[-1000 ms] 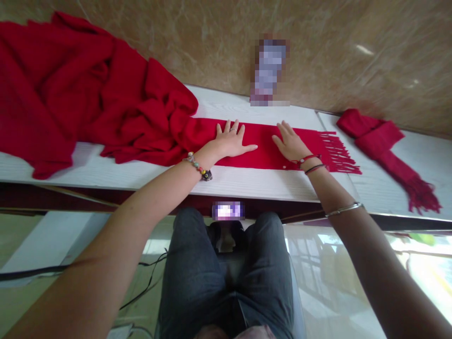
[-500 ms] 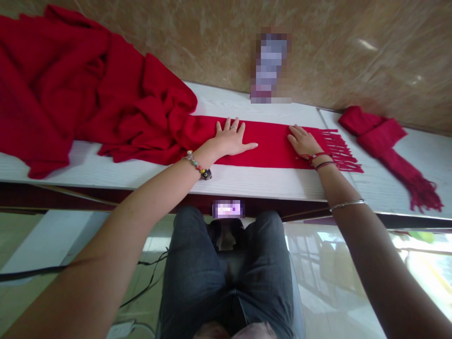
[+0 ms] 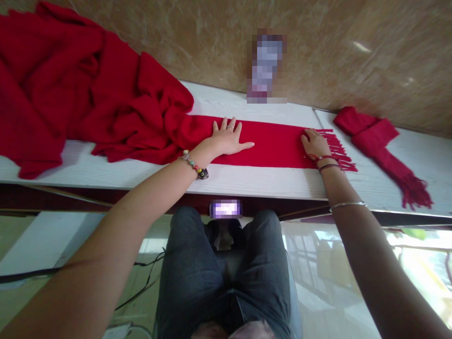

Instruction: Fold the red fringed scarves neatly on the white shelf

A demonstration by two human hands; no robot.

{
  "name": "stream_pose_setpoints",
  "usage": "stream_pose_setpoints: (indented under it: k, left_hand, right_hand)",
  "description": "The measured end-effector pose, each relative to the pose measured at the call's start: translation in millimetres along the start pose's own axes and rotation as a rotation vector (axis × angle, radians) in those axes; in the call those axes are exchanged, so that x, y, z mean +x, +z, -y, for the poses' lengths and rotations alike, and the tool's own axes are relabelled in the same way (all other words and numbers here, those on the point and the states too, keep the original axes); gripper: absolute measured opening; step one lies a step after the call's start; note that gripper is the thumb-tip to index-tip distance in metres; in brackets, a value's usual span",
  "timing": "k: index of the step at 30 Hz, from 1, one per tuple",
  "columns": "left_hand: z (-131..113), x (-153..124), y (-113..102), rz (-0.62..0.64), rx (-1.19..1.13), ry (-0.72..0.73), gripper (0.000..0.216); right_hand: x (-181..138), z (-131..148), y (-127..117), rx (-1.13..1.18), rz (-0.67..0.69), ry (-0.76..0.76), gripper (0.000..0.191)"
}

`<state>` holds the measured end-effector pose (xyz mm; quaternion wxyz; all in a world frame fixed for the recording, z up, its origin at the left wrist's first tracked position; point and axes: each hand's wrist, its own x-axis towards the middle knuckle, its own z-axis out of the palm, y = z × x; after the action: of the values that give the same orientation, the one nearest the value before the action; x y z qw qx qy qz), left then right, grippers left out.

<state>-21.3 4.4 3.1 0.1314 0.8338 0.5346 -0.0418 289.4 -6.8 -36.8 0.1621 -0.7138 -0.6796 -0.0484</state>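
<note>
A red scarf (image 3: 271,146) lies flat along the white table, its fringed end to the right. Pressed on its middle stretch is my left hand (image 3: 228,140), fingers spread and thumb pointing right. My right hand (image 3: 316,142) rests on the scarf near the fringe, palm down, with the fingers stretched out and close to each other. Neither hand grips anything. Left of my left hand the red cloth runs into a large crumpled heap (image 3: 116,89).
Beyond the fringe a second red scarf (image 3: 374,146) lies folded over on the white table (image 3: 264,181). A brown marbled wall (image 3: 318,56) borders the far edge. A blurred-out object (image 3: 266,66) stands at the back. Below the table edge is a small blurred screen (image 3: 226,208).
My right hand has slid right along the scarf, closer to the fringe. My left hand stays in its place on the cloth. The whole view has shifted slightly.
</note>
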Motion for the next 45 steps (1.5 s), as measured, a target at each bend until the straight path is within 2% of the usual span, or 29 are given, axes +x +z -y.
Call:
stream_pose_setpoints:
  k: [8, 12, 15, 17, 20, 27, 30, 32, 34, 39, 42, 45]
  left_hand:
    - [-0.2, -1.1, -1.1, 0.005, 0.002, 0.0, 0.093]
    - [0.1, -1.1, -0.6, 0.0, -0.003, 0.017, 0.093]
    - [0.0, -0.5, 0.1, -0.008, -0.002, 0.003, 0.092]
    - [-0.2, -0.5, 0.1, -0.007, -0.001, 0.0, 0.092]
    - [-0.2, -1.0, -0.1, -0.007, 0.0, 0.006, 0.092]
    - [-0.7, -1.8, -0.4, -0.001, 0.003, 0.007, 0.091]
    - [-0.8, -2.3, -0.1, -0.003, 0.012, 0.005, 0.089]
    - [0.1, -1.5, 1.2, -0.01, 0.019, 0.009, 0.088]
    - [1.3, -0.1, 3.2, -0.03, 0.028, 0.023, 0.086]
    - [3.1, -2.4, 6.8, -0.12, 0.064, 0.082, 0.076]
    - [8.4, -10.9, 9.1, -0.191, 0.131, 0.182, 0.069]
    - [20.9, -21.2, 12.2, -0.124, 0.146, 0.245, 0.068]
  right_hand:
    - [-5.4, 18.6, -12.3, -0.042, -0.015, 0.033, 0.051]
    - [-12.0, 52.8, -16.2, 0.022, 0.005, -0.153, 0.055]
    - [-23.4, 82.0, -13.4, 0.058, 0.119, -0.276, 0.057]
    - [-32.1, 91.5, -11.3, 0.055, 0.208, -0.3, 0.056]
    - [-41.5, 79.7, -12.7, 0.032, 0.265, -0.274, 0.053]
    - [-50.1, -4.0, -29.3, -0.069, 0.24, -0.072, 0.054]
    - [-57.3, -9.2, -34.0, -0.092, 0.173, -0.041, 0.054]
    - [-64.2, 6.5, -36.2, -0.082, 0.138, -0.071, 0.055]
    - [-72.1, 33.6, -37.7, -0.046, 0.135, -0.146, 0.054]
    - [-87.6, 100.3, -35.0, -0.024, 0.235, -0.373, 0.052]
    - [-91.4, 113.7, -31.5, -0.101, 0.292, -0.38, 0.051]
    - [-93.2, 112.6, -30.7, -0.13, 0.301, -0.385, 0.051]
